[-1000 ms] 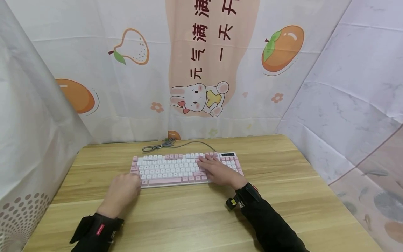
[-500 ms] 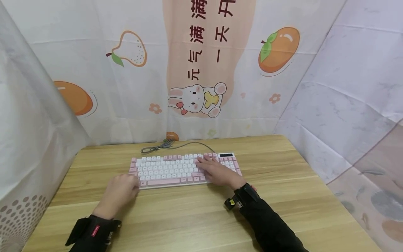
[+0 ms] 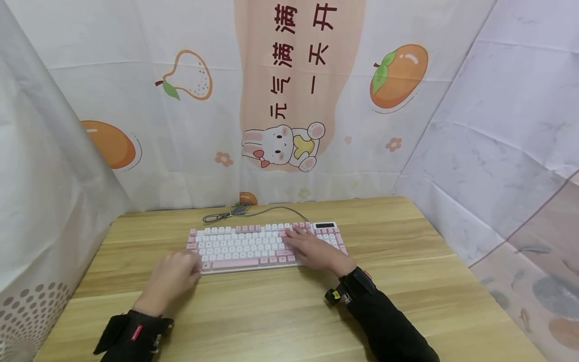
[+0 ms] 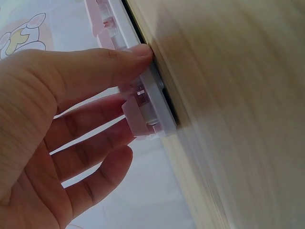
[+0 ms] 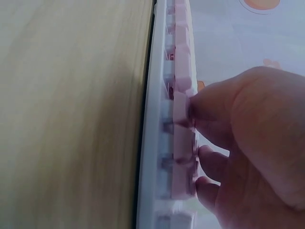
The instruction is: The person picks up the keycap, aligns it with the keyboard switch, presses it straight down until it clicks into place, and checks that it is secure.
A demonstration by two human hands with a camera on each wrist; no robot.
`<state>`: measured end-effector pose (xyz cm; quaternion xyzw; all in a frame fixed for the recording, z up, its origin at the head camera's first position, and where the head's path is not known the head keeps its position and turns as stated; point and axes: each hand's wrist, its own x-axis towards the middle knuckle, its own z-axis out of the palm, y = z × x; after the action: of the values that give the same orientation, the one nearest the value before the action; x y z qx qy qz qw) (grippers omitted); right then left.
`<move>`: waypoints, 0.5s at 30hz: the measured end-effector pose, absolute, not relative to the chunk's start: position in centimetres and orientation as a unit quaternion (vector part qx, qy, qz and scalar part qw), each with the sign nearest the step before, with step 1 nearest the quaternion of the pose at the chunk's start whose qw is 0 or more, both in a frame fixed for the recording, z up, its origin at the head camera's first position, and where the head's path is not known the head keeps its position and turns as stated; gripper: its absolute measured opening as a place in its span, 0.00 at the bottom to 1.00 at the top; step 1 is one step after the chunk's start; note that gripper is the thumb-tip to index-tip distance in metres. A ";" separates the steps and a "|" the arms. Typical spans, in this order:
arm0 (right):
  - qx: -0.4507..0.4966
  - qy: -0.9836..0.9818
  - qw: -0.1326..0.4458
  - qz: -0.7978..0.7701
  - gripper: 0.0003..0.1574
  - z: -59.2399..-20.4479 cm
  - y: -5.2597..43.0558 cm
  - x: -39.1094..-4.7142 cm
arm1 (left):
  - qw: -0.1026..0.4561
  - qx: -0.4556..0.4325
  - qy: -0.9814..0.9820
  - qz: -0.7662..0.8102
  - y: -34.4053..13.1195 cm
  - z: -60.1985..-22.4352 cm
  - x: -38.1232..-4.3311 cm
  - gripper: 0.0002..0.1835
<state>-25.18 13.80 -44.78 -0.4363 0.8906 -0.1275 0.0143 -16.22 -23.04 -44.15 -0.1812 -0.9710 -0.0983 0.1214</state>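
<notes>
A pink and white keyboard (image 3: 244, 244) lies across the middle of the wooden table (image 3: 271, 311). My left hand (image 3: 174, 275) is at its near left corner. In the left wrist view the thumb (image 4: 109, 59) touches the keyboard's (image 4: 148, 112) front edge and the fingers reach, fairly straight, past the corner. My right hand (image 3: 314, 249) lies flat on the keys of the right part. In the right wrist view my right hand's (image 5: 248, 143) fingertips rest on pink keycaps of the keyboard (image 5: 181, 114). Both arms wear black sleeves.
The keyboard's grey cable (image 3: 235, 212) runs in a loop behind it toward the back. A printed cloth (image 3: 289, 100) with fruit and a rabbit hangs at the table's far edge. Cloth walls close in the left side (image 3: 45, 176) and the right side (image 3: 497, 151).
The head view has shifted a little. Both hands stay where they were on the keyboard.
</notes>
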 end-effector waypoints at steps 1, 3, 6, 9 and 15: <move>-0.437 0.890 0.013 -0.131 0.27 -44.8 14.0 -25.1 | 0.121 -0.182 -0.971 -0.098 -23.0 -44.1 -16.2 0.13; -0.440 0.887 0.012 -0.137 0.27 -44.7 14.3 -25.1 | 0.120 -0.183 -0.971 -0.094 -23.0 -44.1 -16.3 0.13; -0.440 0.886 0.002 -0.145 0.27 -44.5 15.1 -25.0 | 0.120 -0.182 -0.971 -0.095 -23.0 -44.0 -16.3 0.12; -0.440 0.885 -0.020 -0.150 0.28 -44.3 15.9 -24.9 | 0.122 -0.180 -0.971 -0.100 -23.0 -43.9 -16.3 0.11; -0.409 0.894 -0.061 -0.171 0.33 -43.7 17.6 -24.9 | 0.129 -0.164 -0.970 -0.126 -23.4 -43.8 -16.2 0.15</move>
<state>-24.90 17.55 -43.70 -0.4094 0.8941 -0.1712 -0.0612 -16.18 -23.39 -43.83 -0.1640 -0.9699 -0.1260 0.1287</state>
